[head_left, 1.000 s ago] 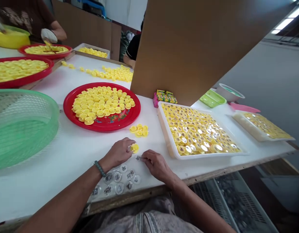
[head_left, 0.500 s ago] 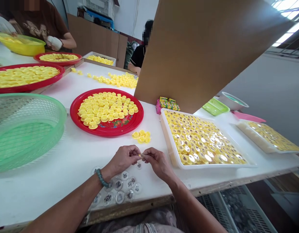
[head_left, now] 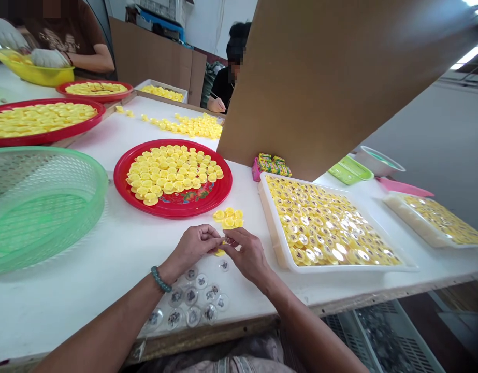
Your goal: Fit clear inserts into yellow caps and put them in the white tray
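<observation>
My left hand [head_left: 200,242] and my right hand [head_left: 244,251] meet over the white table, fingertips pinched together. Between them is a small round yellow plastic piece [head_left: 220,253], mostly covered by the fingers. Just beyond the fingertips lies a small cluster of yellow plastic pieces [head_left: 228,218]. Below and left of my hands, several clear round discs with dark printed pictures [head_left: 191,296] lie near the table's front edge. A green bead bracelet [head_left: 161,280] circles my left wrist.
A red tray [head_left: 172,210] of yellow pieces stands ahead, a green basket [head_left: 48,207] at left. At right, a white tray [head_left: 270,228] holds finished-looking yellow discs. A cardboard panel [head_left: 301,88] rises behind. One co-worker's gloved hands [head_left: 48,58] are at a yellow basin [head_left: 44,76]; another person sits beyond.
My right hand has turned and moved slightly left over the left fingertips, and more of the yellow piece shows below them. The co-worker's gloved hand has moved left to the yellow basin.
</observation>
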Action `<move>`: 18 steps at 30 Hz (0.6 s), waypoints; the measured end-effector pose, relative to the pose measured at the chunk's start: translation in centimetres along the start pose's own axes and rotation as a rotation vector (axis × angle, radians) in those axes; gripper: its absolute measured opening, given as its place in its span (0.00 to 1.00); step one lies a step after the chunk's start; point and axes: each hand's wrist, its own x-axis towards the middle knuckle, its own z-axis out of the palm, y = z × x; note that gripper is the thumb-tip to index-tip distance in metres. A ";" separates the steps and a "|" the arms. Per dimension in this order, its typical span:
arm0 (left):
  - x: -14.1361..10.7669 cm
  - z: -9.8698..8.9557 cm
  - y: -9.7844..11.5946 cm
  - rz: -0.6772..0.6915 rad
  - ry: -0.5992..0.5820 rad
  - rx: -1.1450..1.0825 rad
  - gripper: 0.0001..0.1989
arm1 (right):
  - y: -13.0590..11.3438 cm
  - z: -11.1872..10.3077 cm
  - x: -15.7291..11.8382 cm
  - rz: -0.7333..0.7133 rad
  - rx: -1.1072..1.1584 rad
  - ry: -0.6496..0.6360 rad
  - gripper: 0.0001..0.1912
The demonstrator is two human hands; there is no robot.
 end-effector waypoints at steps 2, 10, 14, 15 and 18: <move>-0.2 -0.7 0.2 0.066 0.027 0.244 0.12 | 0.7 -0.6 0.1 -0.010 -0.005 -0.070 0.15; 0.3 -0.4 -1.0 0.199 -0.036 0.620 0.06 | 1.2 -1.2 1.3 -0.099 -0.121 -0.341 0.18; 0.9 -0.1 -2.1 0.185 -0.047 0.508 0.07 | 1.3 -0.8 1.8 -0.125 -0.146 -0.368 0.13; 1.1 0.0 -2.3 0.180 -0.047 0.490 0.08 | 1.5 -0.8 1.9 -0.135 -0.153 -0.371 0.11; 1.5 0.0 -2.8 0.169 -0.037 0.458 0.08 | 1.9 -1.0 2.1 -0.169 -0.172 -0.389 0.09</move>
